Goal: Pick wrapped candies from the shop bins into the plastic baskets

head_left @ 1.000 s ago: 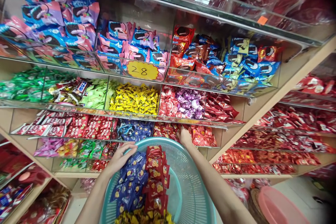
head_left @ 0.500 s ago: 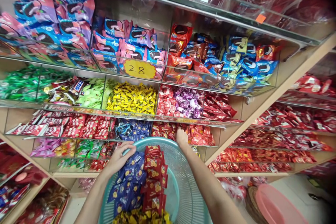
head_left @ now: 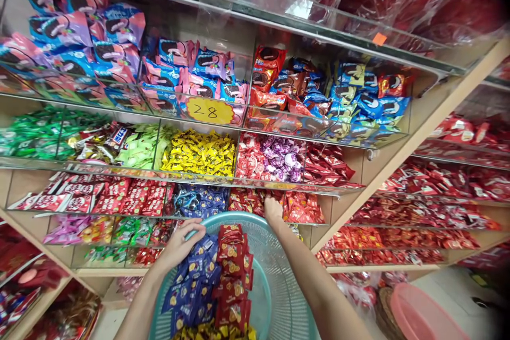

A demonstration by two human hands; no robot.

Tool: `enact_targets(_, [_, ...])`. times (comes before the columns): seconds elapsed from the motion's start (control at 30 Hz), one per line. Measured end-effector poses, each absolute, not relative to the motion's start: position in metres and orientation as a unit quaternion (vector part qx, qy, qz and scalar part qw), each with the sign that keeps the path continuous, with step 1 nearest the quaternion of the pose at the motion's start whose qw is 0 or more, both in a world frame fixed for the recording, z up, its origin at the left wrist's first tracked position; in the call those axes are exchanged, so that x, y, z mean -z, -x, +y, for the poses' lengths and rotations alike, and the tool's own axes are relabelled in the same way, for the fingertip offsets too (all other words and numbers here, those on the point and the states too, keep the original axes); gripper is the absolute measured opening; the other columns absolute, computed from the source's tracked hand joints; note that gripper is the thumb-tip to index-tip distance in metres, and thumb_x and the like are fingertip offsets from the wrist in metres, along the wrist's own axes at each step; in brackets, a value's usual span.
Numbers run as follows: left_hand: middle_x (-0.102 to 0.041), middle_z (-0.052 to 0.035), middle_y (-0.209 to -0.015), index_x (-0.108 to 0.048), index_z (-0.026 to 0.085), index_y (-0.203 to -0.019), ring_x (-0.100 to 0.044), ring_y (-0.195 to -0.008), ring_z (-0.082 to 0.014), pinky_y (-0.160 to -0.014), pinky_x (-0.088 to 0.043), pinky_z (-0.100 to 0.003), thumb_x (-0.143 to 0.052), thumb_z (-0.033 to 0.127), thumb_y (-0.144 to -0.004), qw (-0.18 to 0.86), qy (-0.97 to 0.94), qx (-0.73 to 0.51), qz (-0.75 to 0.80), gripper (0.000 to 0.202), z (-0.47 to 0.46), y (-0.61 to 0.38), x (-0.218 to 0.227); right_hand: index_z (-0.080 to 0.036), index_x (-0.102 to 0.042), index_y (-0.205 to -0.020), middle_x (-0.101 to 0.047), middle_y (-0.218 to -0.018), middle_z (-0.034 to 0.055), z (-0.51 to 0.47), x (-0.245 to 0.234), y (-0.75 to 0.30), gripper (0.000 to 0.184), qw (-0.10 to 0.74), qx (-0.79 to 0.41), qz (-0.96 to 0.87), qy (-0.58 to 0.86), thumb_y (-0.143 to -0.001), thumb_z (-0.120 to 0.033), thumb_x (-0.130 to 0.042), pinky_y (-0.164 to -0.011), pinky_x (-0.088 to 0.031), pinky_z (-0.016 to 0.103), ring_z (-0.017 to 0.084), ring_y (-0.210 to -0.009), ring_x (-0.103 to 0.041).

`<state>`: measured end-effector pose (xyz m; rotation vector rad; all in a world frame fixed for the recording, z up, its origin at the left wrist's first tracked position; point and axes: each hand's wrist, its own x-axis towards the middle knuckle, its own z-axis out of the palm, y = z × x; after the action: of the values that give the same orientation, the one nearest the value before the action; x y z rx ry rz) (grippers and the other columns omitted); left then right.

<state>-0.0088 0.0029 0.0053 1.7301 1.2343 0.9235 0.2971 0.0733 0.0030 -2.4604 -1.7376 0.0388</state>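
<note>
My left hand point(head_left: 184, 241) is closed on the left rim of a turquoise plastic basket point(head_left: 285, 268), thumb along the edge. Inside the basket, blue candy packets point(head_left: 195, 284) lie at the left and a row of red candy packets point(head_left: 234, 276) runs beside them. Yellow-wrapped candies point(head_left: 215, 332) sit at its near end. Beyond the far rim, my right hand point(head_left: 273, 209) reaches into a shelf bin, between dark red candies point(head_left: 246, 201) and brighter red candies point(head_left: 303, 207). Its fingers are curled; what they hold is hidden.
Glass-fronted shelves hold yellow candies point(head_left: 199, 154), purple candies point(head_left: 281, 156), green candies point(head_left: 32, 130) and boxed-in blue cookie packs point(head_left: 59, 29). A yellow "28" tag point(head_left: 210, 111) hangs above. A wooden divider point(head_left: 398, 151) slants at the right. A pink tub point(head_left: 422, 313) stands on the floor.
The view has shifted slightly, so the shelves appear a little lower and further left. My right hand stays at the red candy bins, and my left hand keeps hold of the rim.
</note>
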Motion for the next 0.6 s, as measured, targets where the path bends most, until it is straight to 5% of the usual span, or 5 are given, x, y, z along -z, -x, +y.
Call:
enact_targets(0.2, [-0.053, -0.0065, -0.117, -0.068, 0.022, -0.080, -0.046, -0.116, -0.0232, -0.105, -0.027, -0.040, -0.056, 0.046, -0.074, 0.396, -0.691, -0.361, 0.485, 0.028, 0.003, 0.008, -0.004, -0.010, -0.051, -0.112, -0.061, -0.102, 0.0201, 0.051, -0.024, -0.303, 0.031, 0.141, -0.011, -0.603, 0.785, -0.086, -0.008, -0.035, -0.080, -0.043, 0.034, 0.024, -0.095, -0.060])
enact_targets(0.3, [-0.053, -0.0065, -0.117, -0.068, 0.022, -0.080, -0.046, -0.116, -0.0227, -0.104, -0.029, -0.039, -0.055, 0.046, -0.075, 0.395, -0.695, -0.359, 0.483, 0.027, 0.004, 0.008, -0.003, -0.016, -0.049, -0.114, -0.063, -0.097, 0.0121, 0.030, -0.032, -0.304, 0.029, 0.212, -0.043, -0.619, 0.755, -0.087, -0.022, -0.040, -0.077, -0.046, 0.031, 0.021, -0.088, -0.061])
enact_targets(0.47, [-0.053, -0.0058, -0.119, -0.067, 0.022, -0.080, -0.046, -0.116, -0.0216, -0.102, -0.031, -0.037, -0.053, 0.046, -0.077, 0.389, -0.700, -0.350, 0.485, 0.027, 0.005, 0.007, -0.003, -0.019, -0.054, -0.094, -0.059, -0.071, -0.0016, -0.015, -0.033, -0.289, 0.031, 0.505, -0.432, -0.486, 0.568, -0.072, -0.039, -0.061, -0.059, -0.052, 0.029, 0.013, -0.063, -0.056])
enact_targets(0.6, [-0.055, -0.0065, -0.118, -0.067, 0.022, -0.080, -0.047, -0.115, -0.0220, -0.103, -0.031, -0.037, -0.053, 0.047, -0.076, 0.377, -0.702, -0.352, 0.491, 0.029, 0.008, 0.007, 0.000, -0.021, -0.059, -0.094, -0.064, -0.082, 0.0000, -0.045, -0.031, -0.270, 0.033, 0.520, -0.577, -0.409, 0.479, -0.067, -0.036, -0.069, -0.059, -0.051, 0.024, 0.012, -0.067, -0.059])
